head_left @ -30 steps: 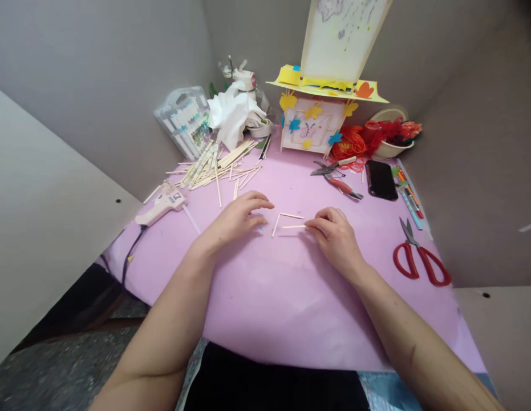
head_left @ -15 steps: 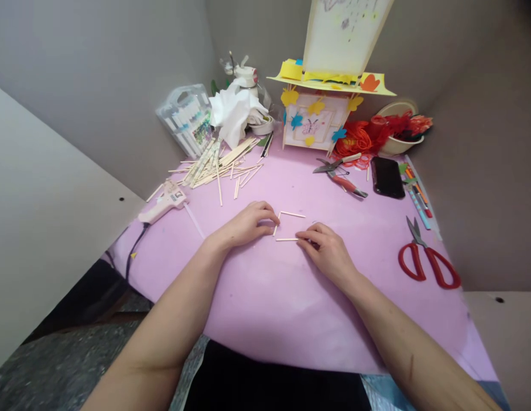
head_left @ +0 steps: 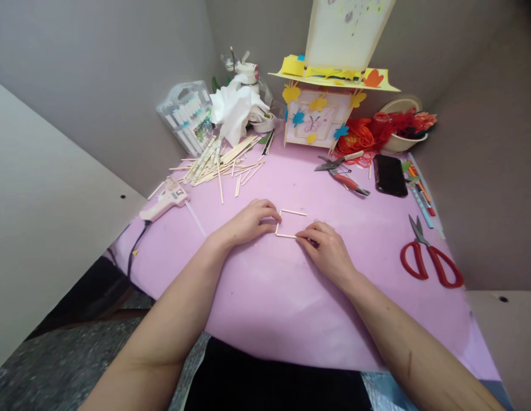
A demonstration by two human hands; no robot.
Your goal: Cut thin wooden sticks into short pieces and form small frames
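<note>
Three thin wooden sticks form a three-sided shape on the pink tabletop. The top stick (head_left: 294, 212) meets the left side stick (head_left: 277, 228) at a corner. My left hand (head_left: 257, 221) has its thumb and fingers closed on that side stick. Between the fingertips of my right hand (head_left: 323, 244) is the right end of the bottom stick (head_left: 286, 235). This stick's left end touches the lower end of the side stick. The shape's right side is without a stick.
A pile of wooden sticks (head_left: 231, 161) and a pink glue gun (head_left: 169, 200) lie to the left. Pliers (head_left: 343, 174), a phone (head_left: 390, 176) and red-handled scissors (head_left: 430, 254) are on the right. A decorated paper-and-stick house (head_left: 319, 117) stands behind, near red yarn (head_left: 359, 138).
The bottom stick has moved up a little, and its left end now touches the side stick, closing the small gap. Both hands stay in nearly the same place.
</note>
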